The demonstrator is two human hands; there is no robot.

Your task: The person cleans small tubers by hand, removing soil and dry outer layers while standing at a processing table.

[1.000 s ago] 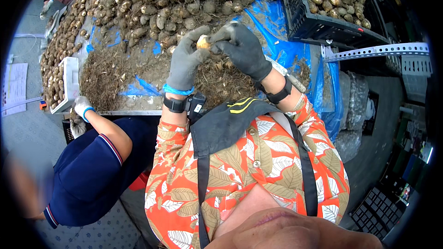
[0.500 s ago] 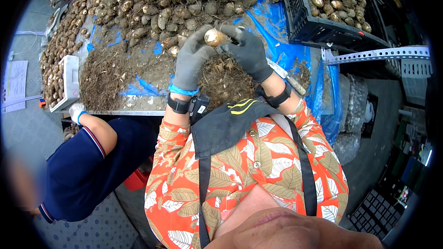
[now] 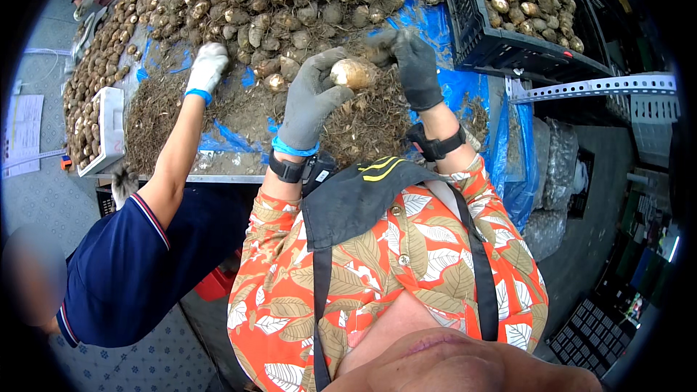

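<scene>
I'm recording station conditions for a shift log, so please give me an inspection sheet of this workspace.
Surface: table, soiled, with crumpled blue sheeting.
Job's things: one tuber in hand; heap of tubers beyond.
Clutter: loose root fibres on the table.
Hands: left hand, grey-gloved, holds the tuber; right hand, dark-gloved, is apart from it, fingers blurred, so whether it holds anything is unclear.
Cables: thin pale strand at far left, possibly a cable.
Surroundings: co-worker's white-gloved hand by the heap; white tray left; black crate of tubers right.
</scene>
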